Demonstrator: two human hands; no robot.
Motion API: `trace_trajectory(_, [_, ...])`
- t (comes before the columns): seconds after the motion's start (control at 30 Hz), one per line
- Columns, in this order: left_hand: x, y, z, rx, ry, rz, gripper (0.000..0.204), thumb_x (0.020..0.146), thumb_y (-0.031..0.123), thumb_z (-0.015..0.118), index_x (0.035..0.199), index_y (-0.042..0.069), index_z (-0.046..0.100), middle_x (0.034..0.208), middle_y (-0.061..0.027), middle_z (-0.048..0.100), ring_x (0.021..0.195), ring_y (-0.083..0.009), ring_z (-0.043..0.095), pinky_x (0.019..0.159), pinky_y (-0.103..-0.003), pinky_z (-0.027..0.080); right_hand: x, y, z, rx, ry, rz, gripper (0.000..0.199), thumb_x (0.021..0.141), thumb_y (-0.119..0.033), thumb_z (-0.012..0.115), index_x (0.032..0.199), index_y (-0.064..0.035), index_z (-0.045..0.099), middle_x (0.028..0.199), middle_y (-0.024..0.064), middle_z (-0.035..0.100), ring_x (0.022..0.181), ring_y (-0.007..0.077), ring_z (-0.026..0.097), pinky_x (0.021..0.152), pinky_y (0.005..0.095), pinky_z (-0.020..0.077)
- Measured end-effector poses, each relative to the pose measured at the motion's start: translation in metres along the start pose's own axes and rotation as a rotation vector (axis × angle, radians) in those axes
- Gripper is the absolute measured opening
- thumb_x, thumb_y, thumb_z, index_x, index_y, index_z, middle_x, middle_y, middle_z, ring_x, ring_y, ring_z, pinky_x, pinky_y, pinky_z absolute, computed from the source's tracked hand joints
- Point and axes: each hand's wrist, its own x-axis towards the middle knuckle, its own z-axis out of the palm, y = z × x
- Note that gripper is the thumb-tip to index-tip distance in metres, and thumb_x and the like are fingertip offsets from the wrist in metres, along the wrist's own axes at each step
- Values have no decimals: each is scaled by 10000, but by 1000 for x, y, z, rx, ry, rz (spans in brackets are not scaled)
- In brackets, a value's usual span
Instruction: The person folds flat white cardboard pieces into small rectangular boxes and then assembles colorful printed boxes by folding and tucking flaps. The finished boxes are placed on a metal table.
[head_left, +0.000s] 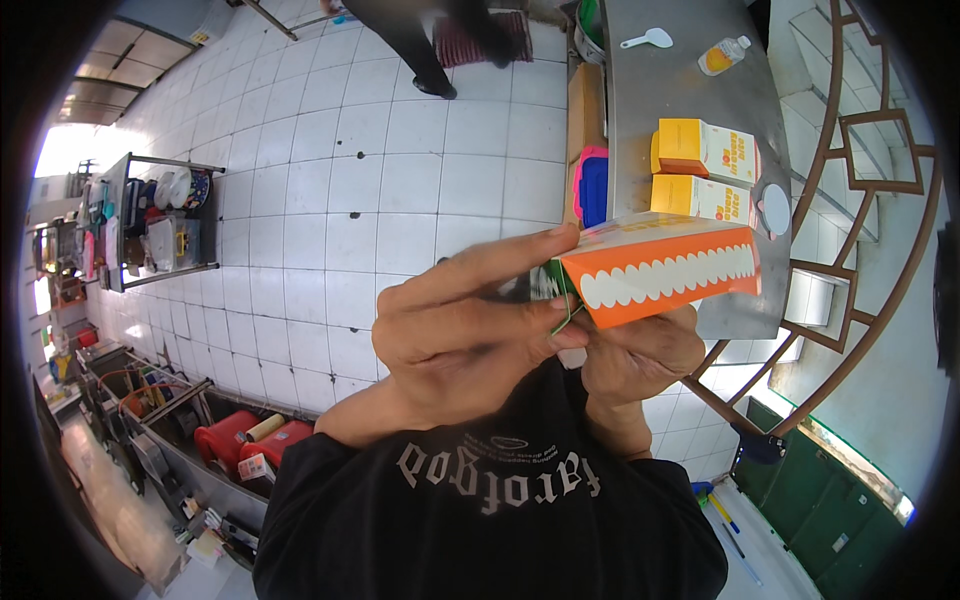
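I can't see into the orange-and-white box (668, 278), held up in front of the chest at the near end of the metal table (645, 110); its top is steeply foreshortened and its underside is out of my sight. The right hand (645, 360) grasps it from below, with the fingertips mostly hidden behind it. The left hand (470, 315) has its fingers bent around the box's left end, touching it beside a thin green edge (570, 318), but I can't tell whether they pinch that edge. At the top of my view a person (405, 45) is cut off, only dark legs and a shoe showing near a striped mat (480, 40). The held box stands in my way, covering the lower part of the nearer of 2 yellow-and-white boxes (700, 197); the farther box (703, 150) lies just beside it. A white disc (774, 210) rests near their right ends. Farther up the table I see a white scoop (648, 39) and a clear bottle (724, 57), its contents hard to make out behind an orange-and-white label. On the left, a rack (165, 220) holds a jumble of containers, too small for me to sort out.
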Motion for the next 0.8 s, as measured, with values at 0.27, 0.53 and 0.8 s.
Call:
trace_trajectory(0.27, [11, 0, -15, 70, -34, -52, 203, 695, -55, 899, 833, -24, 754, 1193, -267, 724, 1049, -295, 755, 869, -337, 620, -1, 0, -2, 201, -113, 146, 285, 761, 124, 732, 1016, 12, 794, 1043, 176, 754, 939, 300, 723, 839, 363, 548])
trace_trajectory(0.53, [8, -18, -22, 95, 188, -100, 267, 725, -124, 863, 783, 13, 641, 1163, -210, 729, 1073, -262, 733, 967, -374, 595, 2, 15, -1, 133, 165, 100, 332, 819, 93, 702, 1149, 50, 712, 1215, 148, 682, 1175, 239, 616, 968, 350, 486])
trace_trajectory(0.8, [1, -37, -26, 171, 517, -184, 255, 809, -106, 804, 856, 36, 598, 1138, -144, 675, 1178, -213, 632, 948, -356, 561, 17, 37, 1, -303, 138, -73, 252, 835, 125, 724, 1068, 31, 730, 994, 194, 755, 852, 314, 742, 788, 364, 585])
